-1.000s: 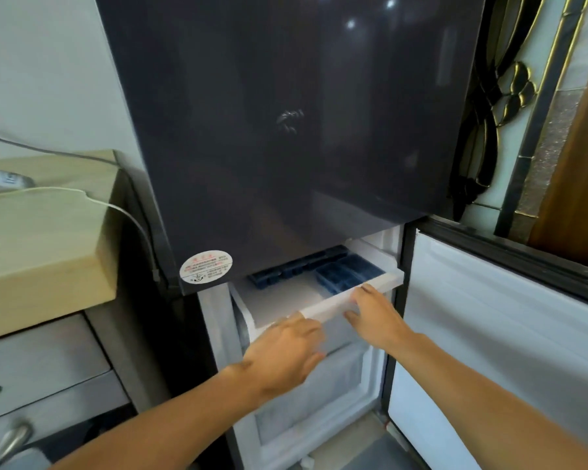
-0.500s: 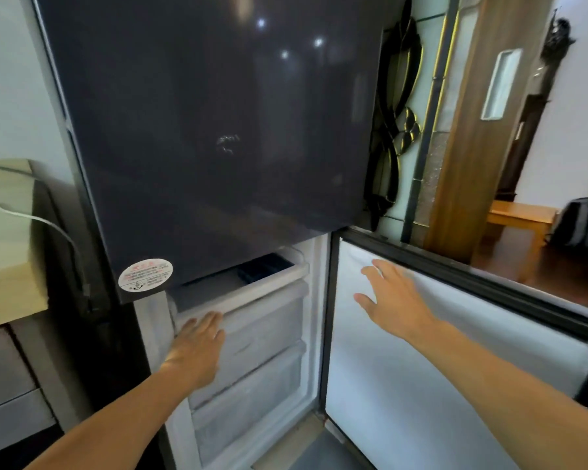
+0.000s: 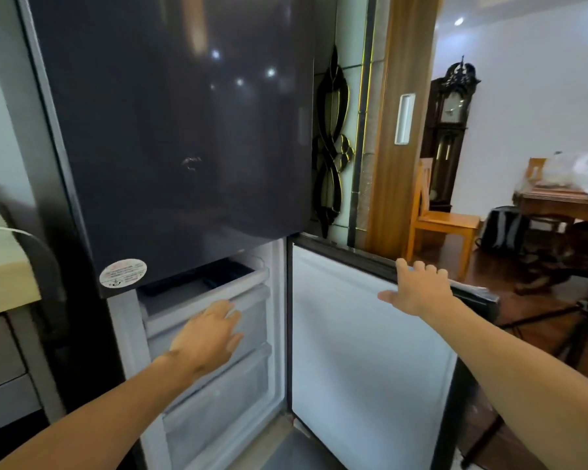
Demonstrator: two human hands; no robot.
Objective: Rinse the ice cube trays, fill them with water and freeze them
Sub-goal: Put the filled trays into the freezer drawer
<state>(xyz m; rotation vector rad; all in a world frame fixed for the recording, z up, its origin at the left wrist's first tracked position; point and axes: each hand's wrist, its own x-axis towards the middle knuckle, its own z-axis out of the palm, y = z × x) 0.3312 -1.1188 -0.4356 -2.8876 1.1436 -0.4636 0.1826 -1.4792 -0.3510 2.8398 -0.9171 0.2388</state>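
A dark blue ice cube tray lies in the top freezer drawer, mostly hidden under the dark upper fridge door. The drawer is pushed nearly all the way in. My left hand rests flat with spread fingers against the drawer fronts. My right hand is open, its fingers over the top edge of the open freezer door, palm on the white inner face.
Two more frosted drawers sit below the top one. A beige counter with grey cabinets stands at the left. Beyond the freezer door to the right are a wooden chair, a table and a black bag.
The top drawer with the trays has slid back into the freezer under my left hand. My right hand left the drawer front and moved right onto the top edge of the freezer door.
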